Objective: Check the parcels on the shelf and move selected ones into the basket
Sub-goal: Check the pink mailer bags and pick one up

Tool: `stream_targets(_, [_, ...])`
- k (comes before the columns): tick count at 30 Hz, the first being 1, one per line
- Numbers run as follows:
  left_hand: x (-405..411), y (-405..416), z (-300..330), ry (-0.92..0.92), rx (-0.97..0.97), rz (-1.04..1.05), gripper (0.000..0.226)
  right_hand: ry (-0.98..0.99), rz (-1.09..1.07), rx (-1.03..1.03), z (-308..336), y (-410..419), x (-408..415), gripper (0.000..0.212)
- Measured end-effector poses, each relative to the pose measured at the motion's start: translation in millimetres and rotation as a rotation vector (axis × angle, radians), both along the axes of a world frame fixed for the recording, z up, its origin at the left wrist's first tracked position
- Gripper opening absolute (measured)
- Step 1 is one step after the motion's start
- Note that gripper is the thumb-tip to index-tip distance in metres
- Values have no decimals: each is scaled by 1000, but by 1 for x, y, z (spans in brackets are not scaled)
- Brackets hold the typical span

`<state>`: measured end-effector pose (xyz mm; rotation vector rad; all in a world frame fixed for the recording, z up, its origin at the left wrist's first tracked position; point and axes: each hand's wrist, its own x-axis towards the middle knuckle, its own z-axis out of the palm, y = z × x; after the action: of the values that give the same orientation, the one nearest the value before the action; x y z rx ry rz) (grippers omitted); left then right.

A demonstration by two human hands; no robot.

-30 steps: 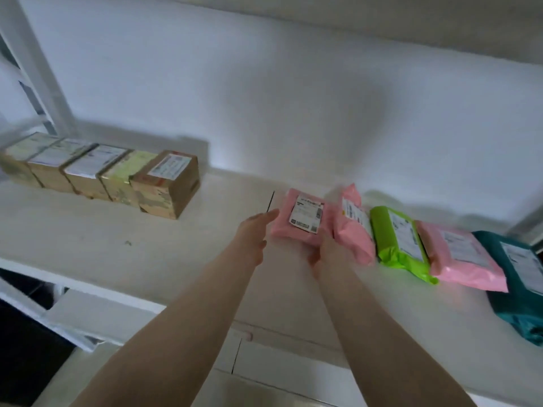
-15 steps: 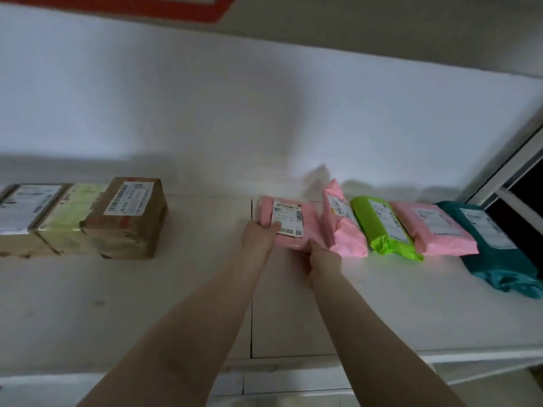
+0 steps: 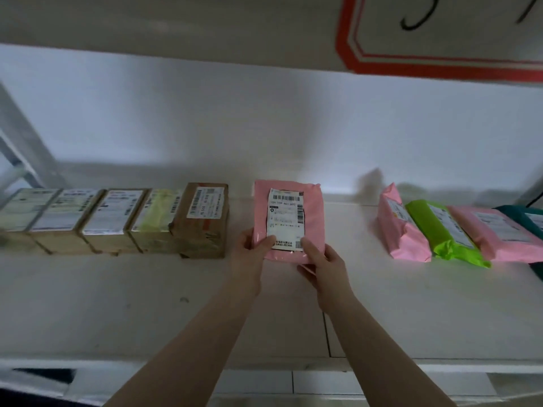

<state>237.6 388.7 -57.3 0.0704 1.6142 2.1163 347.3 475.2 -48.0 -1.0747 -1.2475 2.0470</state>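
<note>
Centrally held: pink parcel (image 3: pixel 289 221), a soft glossy plastic mailer, label facing the camera, raised above the white shelf (image 3: pixel 147 304).
Left hand (image 3: pixel 249 257): grips the mailer's lower left edge, thumb on its front.
Right hand (image 3: pixel 323 264): grips the lower right corner, thumb on the label.
Left side: five taped cardboard boxes (image 3: pixel 114 218) in a touching row, far back.
Right side: pink (image 3: pixel 401 230), green (image 3: pixel 440 233), pink and teal mailers overlapping, crinkled.
Overhead: red-bordered sign (image 3: pixel 440 63).
</note>
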Motion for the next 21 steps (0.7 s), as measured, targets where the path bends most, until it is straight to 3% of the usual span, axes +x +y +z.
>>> stream_targets(21, [-2,-27,-5,-5,155,-91,32,238,-48,99,-5,-28,0,33])
